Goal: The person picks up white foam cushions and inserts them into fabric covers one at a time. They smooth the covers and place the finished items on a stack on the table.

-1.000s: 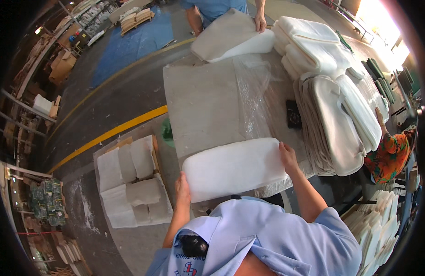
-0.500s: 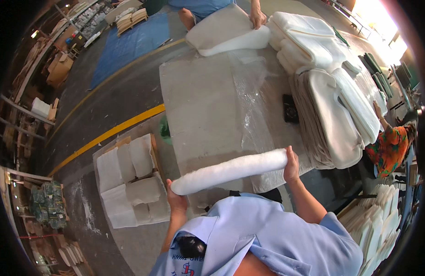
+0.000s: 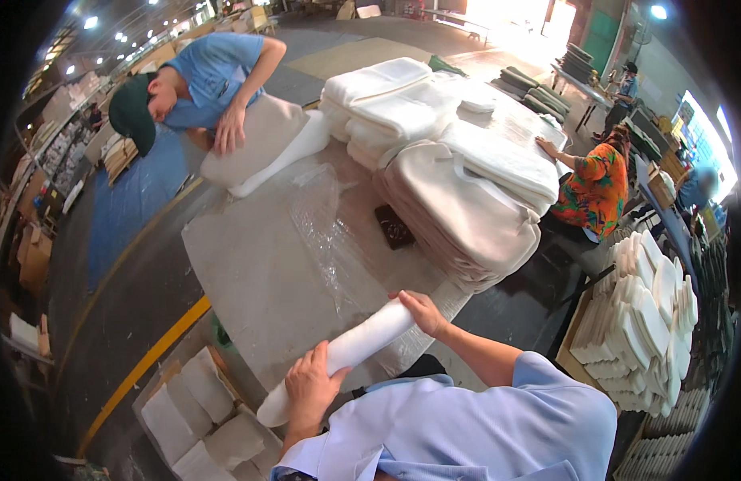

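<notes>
A white fluffy roll of padding [image 3: 372,335] slants up to the right in front of my chest, over the table's near edge. My left hand [image 3: 313,383] is closed over the roll from above, short of its lower left end. My right hand [image 3: 421,313] grips the upper right end, with its thumb along the near side. Beyond the roll lies the grey tabletop [image 3: 250,280], partly covered by clear plastic film [image 3: 318,232].
Stacked beige-white pads [image 3: 467,208] and folded white pads [image 3: 386,96] fill the table's right side, near a black square object [image 3: 394,227]. Across the table, a co-worker in blue [image 3: 218,72] leans over a pad [image 3: 262,140]. Another person in orange [image 3: 599,184] is at right.
My view has swung right and upward. My left hand has shifted from the roll's left end to a grip over its top, and the roll slants more steeply.
</notes>
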Available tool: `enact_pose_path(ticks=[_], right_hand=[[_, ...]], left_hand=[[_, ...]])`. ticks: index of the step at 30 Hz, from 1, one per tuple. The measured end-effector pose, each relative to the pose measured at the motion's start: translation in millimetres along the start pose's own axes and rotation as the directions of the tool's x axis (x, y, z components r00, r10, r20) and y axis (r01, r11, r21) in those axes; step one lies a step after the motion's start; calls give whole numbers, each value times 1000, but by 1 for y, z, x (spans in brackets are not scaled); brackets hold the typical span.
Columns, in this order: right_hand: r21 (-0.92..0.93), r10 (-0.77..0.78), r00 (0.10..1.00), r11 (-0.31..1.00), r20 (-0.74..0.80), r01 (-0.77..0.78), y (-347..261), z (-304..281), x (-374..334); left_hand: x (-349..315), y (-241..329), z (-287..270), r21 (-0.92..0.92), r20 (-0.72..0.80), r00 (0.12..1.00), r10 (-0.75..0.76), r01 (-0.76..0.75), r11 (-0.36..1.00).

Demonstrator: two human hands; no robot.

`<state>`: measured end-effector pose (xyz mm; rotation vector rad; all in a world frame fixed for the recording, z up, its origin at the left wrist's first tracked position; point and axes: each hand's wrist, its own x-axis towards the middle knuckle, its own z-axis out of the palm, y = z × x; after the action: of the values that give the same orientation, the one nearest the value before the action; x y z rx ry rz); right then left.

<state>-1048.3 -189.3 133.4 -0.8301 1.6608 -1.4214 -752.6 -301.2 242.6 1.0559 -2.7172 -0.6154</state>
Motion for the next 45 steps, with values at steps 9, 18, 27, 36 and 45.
enact_pose_path(ticks=[9,18,27,36,45], right_hand=[[-542,-515,846,753,-135,372,-87,-40,15],[-843,-410,841,529,-353,-95,-139,-106,167],[-888,-301,885,404,-355,-219,-94,-117,224],[-229,-338,932,925,-133,303,-53,-163,255],[-509,-611,778,722,-150,468,-193,-208,197]], left_hand=[[-13,3,7,24,-12,1000,-14,15,1000],[-12,7,20,18,-98,995,14,-12,1000],[-35,7,35,30,-191,982,-11,17,999],[-54,18,40,126,-107,989,-102,115,985],[-46,0,45,165,-117,992,39,-19,986]])
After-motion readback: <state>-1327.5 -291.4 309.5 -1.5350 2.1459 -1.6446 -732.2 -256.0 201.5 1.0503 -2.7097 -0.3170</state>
